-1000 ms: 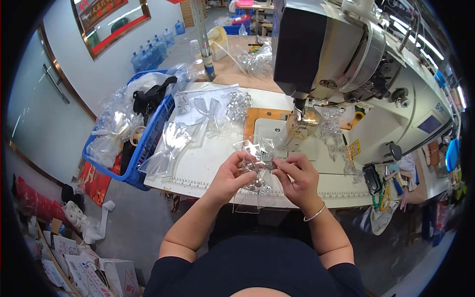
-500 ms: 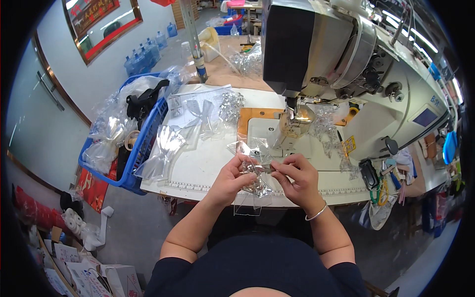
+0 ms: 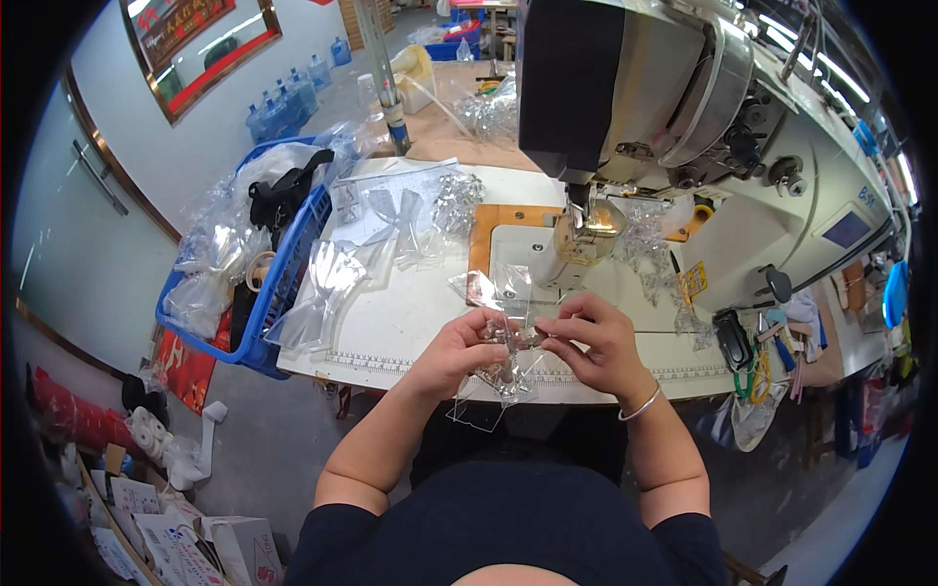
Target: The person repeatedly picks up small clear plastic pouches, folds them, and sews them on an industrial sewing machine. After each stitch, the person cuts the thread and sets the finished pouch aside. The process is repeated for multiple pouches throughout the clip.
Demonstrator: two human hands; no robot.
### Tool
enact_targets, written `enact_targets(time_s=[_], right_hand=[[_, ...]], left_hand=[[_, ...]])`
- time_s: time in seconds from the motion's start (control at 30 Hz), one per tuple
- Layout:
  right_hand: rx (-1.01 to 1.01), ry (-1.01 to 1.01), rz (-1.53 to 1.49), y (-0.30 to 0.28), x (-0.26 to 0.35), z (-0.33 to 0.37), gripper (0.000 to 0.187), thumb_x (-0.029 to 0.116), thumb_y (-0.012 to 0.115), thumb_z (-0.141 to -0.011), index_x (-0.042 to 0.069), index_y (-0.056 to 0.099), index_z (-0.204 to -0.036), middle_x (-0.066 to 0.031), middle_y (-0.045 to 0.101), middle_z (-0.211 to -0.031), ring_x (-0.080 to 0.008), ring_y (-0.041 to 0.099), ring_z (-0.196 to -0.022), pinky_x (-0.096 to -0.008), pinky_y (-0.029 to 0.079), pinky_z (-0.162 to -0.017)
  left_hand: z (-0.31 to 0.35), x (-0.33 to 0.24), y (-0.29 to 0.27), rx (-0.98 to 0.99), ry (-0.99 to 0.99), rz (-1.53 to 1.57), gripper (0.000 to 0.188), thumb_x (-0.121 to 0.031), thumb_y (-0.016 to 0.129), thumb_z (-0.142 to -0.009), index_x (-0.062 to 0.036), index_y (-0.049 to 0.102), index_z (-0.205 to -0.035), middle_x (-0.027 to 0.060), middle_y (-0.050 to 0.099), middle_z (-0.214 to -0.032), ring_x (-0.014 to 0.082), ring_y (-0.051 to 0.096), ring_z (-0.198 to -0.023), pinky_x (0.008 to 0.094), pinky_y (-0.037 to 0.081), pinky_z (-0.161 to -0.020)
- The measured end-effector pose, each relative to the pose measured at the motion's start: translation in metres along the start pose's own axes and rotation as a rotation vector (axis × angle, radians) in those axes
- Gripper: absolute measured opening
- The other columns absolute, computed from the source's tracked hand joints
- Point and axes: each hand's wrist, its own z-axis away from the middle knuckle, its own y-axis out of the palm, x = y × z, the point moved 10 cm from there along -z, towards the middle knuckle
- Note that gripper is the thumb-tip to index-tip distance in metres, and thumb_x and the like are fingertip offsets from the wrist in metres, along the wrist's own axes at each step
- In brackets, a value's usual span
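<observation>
Over the table's front edge, both hands hold one clear plastic bow-like piece (image 3: 515, 285) with silvery, crinkled material at its middle. My left hand (image 3: 459, 354) is closed around its gathered middle, thumb pressed against the silvery part. From the other side, my right hand (image 3: 592, 344) pinches the edge of that middle between thumb and fingertips; the exact bit it grips is too small to make out. Clear film sticks out above and below the fingers. Just beyond stands the sewing machine (image 3: 570, 88), its presser foot and needle area (image 3: 578, 207) apart from my hands.
Clear plastic bows (image 3: 327, 293) and a paper sheet (image 3: 357, 203) lie left on the white table (image 3: 410, 327). Beside them stands a blue basket (image 3: 315, 230) full of plastic. Silvery trim (image 3: 640, 244) lies by the machine; scissors (image 3: 757, 381) and small tools are at right.
The bow-like piece has turned slightly in my hands, its lower film swinging left. My right hand has shifted a little to the right; both hands keep their grip.
</observation>
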Motion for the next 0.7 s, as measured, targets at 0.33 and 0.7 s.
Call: enact_targets(time_s=[0.33,0.7], right_hand=[[-0.351,0.031,-0.463,-0.045,-0.022,0.019,0.014,-0.004,0.057,-0.08,0.0,0.064,-0.091,-0.008,0.052,-0.089,-0.0147,0.053,-0.078,-0.0238,0.045,-0.069],[0.063,0.039,0.151,-0.019,0.022,0.013,0.022,0.021,0.077,-0.069,0.017,0.069,-0.09,-0.0003,0.055,-0.078,-0.0181,0.056,-0.065,-0.0289,0.045,-0.055]], left_hand=[[0.019,-0.046,0.02,-0.057,0.454,-0.784,0.015,-0.009,0.065,-0.082,-0.0038,0.06,-0.095,0.01,0.065,-0.102,0.02,0.064,-0.09,0.0323,0.053,-0.074],[0.055,-0.071,0.077,0.05,1.091,-1.816,0.021,-0.01,0.065,-0.069,-0.0198,0.064,-0.087,-0.002,0.063,-0.099,0.0195,0.062,-0.1,0.0304,0.046,-0.076]])
